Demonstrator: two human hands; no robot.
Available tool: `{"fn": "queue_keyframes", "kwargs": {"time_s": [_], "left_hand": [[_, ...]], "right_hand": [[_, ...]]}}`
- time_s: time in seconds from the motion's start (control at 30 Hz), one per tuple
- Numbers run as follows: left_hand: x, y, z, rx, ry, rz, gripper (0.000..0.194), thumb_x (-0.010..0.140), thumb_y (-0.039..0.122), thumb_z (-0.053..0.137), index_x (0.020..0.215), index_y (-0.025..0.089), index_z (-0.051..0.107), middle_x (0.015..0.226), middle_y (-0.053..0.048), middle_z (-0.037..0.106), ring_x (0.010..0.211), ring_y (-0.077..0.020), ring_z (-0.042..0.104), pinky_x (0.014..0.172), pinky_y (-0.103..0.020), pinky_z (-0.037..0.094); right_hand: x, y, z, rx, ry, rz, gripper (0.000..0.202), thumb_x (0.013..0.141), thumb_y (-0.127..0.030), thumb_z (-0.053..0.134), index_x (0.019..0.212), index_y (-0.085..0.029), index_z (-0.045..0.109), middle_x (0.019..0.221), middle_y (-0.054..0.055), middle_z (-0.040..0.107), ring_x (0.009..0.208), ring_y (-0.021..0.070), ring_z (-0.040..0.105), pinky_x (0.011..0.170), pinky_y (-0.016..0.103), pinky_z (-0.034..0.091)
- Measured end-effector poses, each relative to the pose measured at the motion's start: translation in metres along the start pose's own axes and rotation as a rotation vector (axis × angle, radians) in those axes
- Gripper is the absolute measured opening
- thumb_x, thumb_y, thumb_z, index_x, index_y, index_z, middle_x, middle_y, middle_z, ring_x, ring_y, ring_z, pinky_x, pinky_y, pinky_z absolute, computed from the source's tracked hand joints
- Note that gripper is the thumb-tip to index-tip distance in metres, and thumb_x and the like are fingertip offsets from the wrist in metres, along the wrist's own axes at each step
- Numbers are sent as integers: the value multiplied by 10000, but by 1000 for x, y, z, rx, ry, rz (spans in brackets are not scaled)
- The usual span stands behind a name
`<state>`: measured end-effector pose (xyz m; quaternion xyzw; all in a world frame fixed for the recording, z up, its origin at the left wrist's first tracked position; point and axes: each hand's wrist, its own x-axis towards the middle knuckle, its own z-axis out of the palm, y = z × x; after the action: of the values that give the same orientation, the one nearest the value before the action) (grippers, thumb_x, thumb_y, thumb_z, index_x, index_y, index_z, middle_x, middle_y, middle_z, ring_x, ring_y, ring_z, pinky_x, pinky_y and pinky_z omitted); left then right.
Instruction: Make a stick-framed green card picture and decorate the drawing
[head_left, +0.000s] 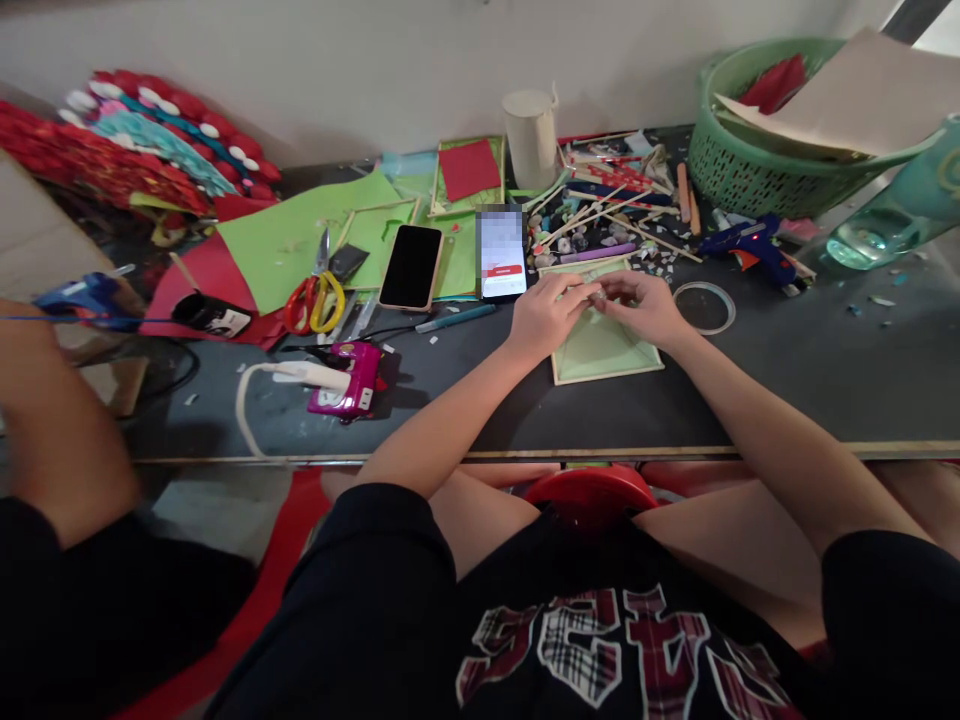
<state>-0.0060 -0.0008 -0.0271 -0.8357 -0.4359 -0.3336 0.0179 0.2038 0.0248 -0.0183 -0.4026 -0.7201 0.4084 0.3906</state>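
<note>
"How are your hands set?"
"Both reach in, backs up, fingers bent toward each other. My left forearm comes from eight o'clock of the green panel, my right from four."

"What's in your right hand?"
"Its fingertips are narrowed on a small pale piece, too little and blurred to name."

"And your left hand?"
"Its curled fingers come right up to that piece. I can't tell whether they grip it too."

"Where's the panel?"
"Flat on the dark table in front of me, edged with thin light strips. The piece is over its far part; my hands overlap its sides."

"What's around it?"
"Reading from the panel's middle: sticks and pebbles at twelve, a blue glue gun at two, a clear ring between two and three. The lit phone is at ten, and a magenta socket block is well apart at nine."
</note>
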Motion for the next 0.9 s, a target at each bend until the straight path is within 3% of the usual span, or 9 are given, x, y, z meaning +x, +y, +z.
{"fn": "queue_keyframes", "kwargs": {"time_s": [0.13, 0.43, 0.63, 0.9], "left_hand": [[3, -1, 5, -22, 51, 14, 196, 1066, 248, 549, 1156, 209, 719, 1142, -116, 736, 1168, -253, 697, 1021, -401, 574], [12, -5, 17, -87, -54, -56, 86, 1011, 187, 600, 1093, 200, 578, 1203, -144, 671, 1206, -284, 653, 1030, -442, 549], [23, -4, 22, -87, -28, -67, 83, 1055, 298, 569, 1057, 217, 550, 1157, -129, 643, 1168, -286, 640, 984, -446, 554], [20, -6, 29, -140, -22, -65, 97, 1014, 178, 575, 1044, 240, 507, 1127, -110, 619, 1117, -275, 628, 913, -416, 542]], "right_hand": [[3, 3, -1, 31, 6, -2, 584, 728, -688, 837, 1044, -199, 785, 942, 71, 783, 781, 175, 663, 663, 297, 526], [4, 9, 0, -43, 36, -35, 493, 813, -617, 751, 1068, -197, 797, 1017, 88, 800, 891, 223, 725, 721, 327, 553], [6, 18, 2, 162, 31, -24, 627, 782, -746, 764, 1130, -225, 752, 1113, 93, 801, 1010, 253, 756, 891, 401, 607], [5, 18, 2, 147, 15, -18, 705, 748, -802, 760, 1131, -210, 748, 1094, 97, 795, 1015, 265, 755, 936, 434, 609]]}}
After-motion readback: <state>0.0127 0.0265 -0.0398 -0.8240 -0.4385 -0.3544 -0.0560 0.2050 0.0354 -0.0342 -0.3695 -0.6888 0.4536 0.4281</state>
